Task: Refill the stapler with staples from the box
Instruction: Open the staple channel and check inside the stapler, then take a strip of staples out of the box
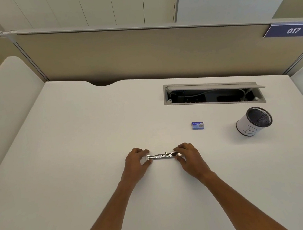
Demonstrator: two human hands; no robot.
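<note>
We've got the stapler flat on the desk, lying left-right betw. both hands: left hand pinches its left end, right hand its right end. Staple box sits apart, beyond & right of the right hand.

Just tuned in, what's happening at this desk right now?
A person holds the stapler flat on the desk, left hand at one end and right hand at the other, its metal channel facing up. The blue staple box lies untouched farther back, beside a mesh pen cup.
</note>
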